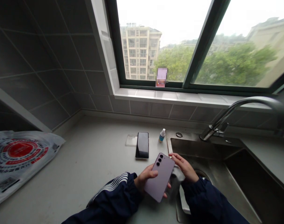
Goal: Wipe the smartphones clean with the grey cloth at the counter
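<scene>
My left hand (146, 179) grips a mauve smartphone (159, 177) with its back facing up, showing a column of three camera lenses. My right hand (184, 167) sits at the phone's upper right edge, pinching a crumpled white cloth (176, 177) that is pressed against the phone. On the counter behind them lies a second smartphone (142, 145), screen up and dark, beside a clear phone case (131, 140). A small spray bottle with a white cap and blue label (162, 136) stands just right of it.
A stainless steel double sink (202, 149) lies to the right, under a curved faucet (246, 115). A white plastic bag with a red print (20, 152) lies on the counter at the left. Tiled wall and a window sill run along the back.
</scene>
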A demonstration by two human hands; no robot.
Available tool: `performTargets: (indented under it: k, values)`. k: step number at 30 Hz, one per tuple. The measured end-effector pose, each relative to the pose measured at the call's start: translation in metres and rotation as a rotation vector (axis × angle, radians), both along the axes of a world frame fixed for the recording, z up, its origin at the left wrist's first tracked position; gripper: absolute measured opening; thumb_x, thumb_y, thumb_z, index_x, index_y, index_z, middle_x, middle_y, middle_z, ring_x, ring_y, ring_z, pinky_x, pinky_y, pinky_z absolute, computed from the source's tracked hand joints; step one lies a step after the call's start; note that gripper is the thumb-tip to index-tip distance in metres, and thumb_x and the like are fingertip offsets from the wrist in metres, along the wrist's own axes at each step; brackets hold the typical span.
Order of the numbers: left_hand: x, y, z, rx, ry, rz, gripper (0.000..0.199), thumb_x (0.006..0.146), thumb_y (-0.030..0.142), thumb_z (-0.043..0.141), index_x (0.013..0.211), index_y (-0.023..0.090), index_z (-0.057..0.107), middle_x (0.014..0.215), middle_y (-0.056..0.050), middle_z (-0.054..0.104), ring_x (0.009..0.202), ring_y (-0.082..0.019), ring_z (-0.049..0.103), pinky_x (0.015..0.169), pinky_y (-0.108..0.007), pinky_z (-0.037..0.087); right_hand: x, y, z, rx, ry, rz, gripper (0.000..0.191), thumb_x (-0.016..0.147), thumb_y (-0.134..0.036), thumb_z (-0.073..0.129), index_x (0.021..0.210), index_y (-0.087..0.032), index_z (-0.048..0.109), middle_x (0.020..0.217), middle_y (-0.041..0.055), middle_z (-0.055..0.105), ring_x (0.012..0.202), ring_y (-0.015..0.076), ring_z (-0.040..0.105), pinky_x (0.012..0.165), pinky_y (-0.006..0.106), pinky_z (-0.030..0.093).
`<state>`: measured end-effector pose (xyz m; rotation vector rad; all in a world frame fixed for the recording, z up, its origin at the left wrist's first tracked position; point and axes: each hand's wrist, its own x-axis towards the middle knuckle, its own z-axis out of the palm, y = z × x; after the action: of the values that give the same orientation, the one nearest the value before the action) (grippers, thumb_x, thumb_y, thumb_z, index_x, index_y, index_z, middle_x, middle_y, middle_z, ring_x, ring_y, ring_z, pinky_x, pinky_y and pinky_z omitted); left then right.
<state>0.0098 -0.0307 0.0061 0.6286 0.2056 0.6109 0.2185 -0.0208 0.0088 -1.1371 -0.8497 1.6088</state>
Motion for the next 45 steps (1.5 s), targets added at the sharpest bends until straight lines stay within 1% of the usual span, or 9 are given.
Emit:
performTargets:
  k: [8, 14, 19, 26, 30, 34, 37, 42, 45]
  values:
    - [-0.002, 0.002, 0.007, -0.076, 0.117, 0.353, 0.049, 0.082, 0.040, 0.053, 0.123, 0.012, 0.046, 0.100, -0.016, 0.062, 0.090, -0.030, 0.065, 0.062, -0.039, 0.058, -0.003, -0.003, 0.000, -0.100, 0.125, -0.090, 0.055, 0.072, -0.048, 0.080, 0.114, -0.024, 0.053, 0.092, 0.0001, 0.068, 0.064, 0.0149, 0.069, 0.053, 0.024, 0.051]
    - [-0.002, 0.001, 0.014, -0.117, 0.133, 0.394, 0.056, 0.079, 0.044, 0.056, 0.123, 0.011, 0.045, 0.103, -0.017, 0.064, 0.087, -0.030, 0.066, 0.064, -0.041, 0.057, -0.003, -0.002, -0.008, -0.161, 0.143, 0.041, 0.056, 0.066, -0.039, 0.087, 0.108, -0.019, 0.054, 0.076, 0.0005, 0.071, 0.058, 0.0136, 0.070, 0.051, 0.020, 0.051]
    - [-0.003, 0.002, 0.013, -0.106, 0.136, 0.387, 0.058, 0.079, 0.046, 0.055, 0.124, 0.010, 0.044, 0.097, -0.017, 0.067, 0.081, -0.029, 0.068, 0.063, -0.040, 0.056, -0.002, -0.004, -0.012, -0.240, 0.155, 0.233, 0.046, 0.068, -0.038, 0.085, 0.095, -0.016, 0.056, 0.092, 0.0113, 0.074, 0.060, 0.0213, 0.073, 0.042, 0.022, 0.049]
    - [-0.002, 0.003, 0.011, -0.092, 0.140, 0.404, 0.059, 0.082, 0.046, 0.050, 0.128, 0.010, 0.040, 0.094, -0.018, 0.068, 0.080, -0.028, 0.068, 0.064, -0.040, 0.055, 0.000, -0.001, -0.009, -0.134, 0.209, 0.255, 0.053, 0.063, -0.033, 0.088, 0.104, -0.016, 0.060, 0.093, 0.0100, 0.075, 0.081, 0.0218, 0.074, 0.069, 0.031, 0.057]
    - [-0.002, 0.002, 0.012, -0.105, 0.133, 0.422, 0.060, 0.081, 0.045, 0.051, 0.129, 0.010, 0.041, 0.093, -0.017, 0.067, 0.082, -0.029, 0.067, 0.066, -0.042, 0.056, 0.001, -0.002, -0.007, -0.126, 0.196, 0.256, 0.039, 0.068, -0.033, 0.083, 0.097, -0.010, 0.068, 0.091, 0.0130, 0.075, 0.074, 0.0204, 0.073, 0.065, 0.029, 0.056]
    - [-0.001, 0.002, 0.013, -0.125, 0.125, 0.407, 0.062, 0.081, 0.045, 0.052, 0.132, 0.011, 0.041, 0.100, -0.017, 0.066, 0.087, -0.030, 0.066, 0.066, -0.042, 0.056, 0.003, -0.006, 0.001, -0.045, 0.178, 0.154, 0.038, 0.069, -0.034, 0.077, 0.100, -0.013, 0.072, 0.088, 0.0111, 0.075, 0.072, 0.0217, 0.070, 0.061, 0.029, 0.054]
    - [-0.001, 0.002, 0.013, -0.151, 0.109, 0.363, 0.061, 0.081, 0.045, 0.052, 0.132, 0.011, 0.044, 0.111, -0.018, 0.063, 0.090, -0.029, 0.065, 0.065, -0.041, 0.056, 0.007, -0.008, 0.009, 0.077, 0.156, -0.003, 0.038, 0.070, -0.040, 0.069, 0.097, -0.013, 0.073, 0.094, 0.0128, 0.073, 0.083, 0.0266, 0.069, 0.073, 0.036, 0.054]
    - [0.000, 0.006, 0.007, -0.223, 0.089, 0.210, 0.064, 0.085, 0.051, 0.040, 0.126, 0.004, 0.053, 0.095, -0.017, 0.064, 0.091, -0.029, 0.063, 0.065, -0.041, 0.055, 0.017, -0.005, 0.013, 0.261, 0.017, -0.301, 0.031, 0.078, -0.039, 0.060, 0.101, -0.020, 0.070, 0.102, 0.0092, 0.069, 0.098, 0.0304, 0.064, 0.086, 0.042, 0.050]
    - [0.002, 0.006, 0.003, -0.243, 0.043, 0.146, 0.063, 0.086, 0.052, 0.037, 0.124, 0.005, 0.057, 0.108, -0.017, 0.062, 0.092, -0.029, 0.063, 0.066, -0.044, 0.056, 0.018, -0.008, 0.018, 0.379, -0.106, -0.369, 0.032, 0.078, -0.041, 0.062, 0.102, -0.021, 0.069, 0.112, 0.0088, 0.064, 0.111, 0.0346, 0.057, 0.094, 0.044, 0.046]
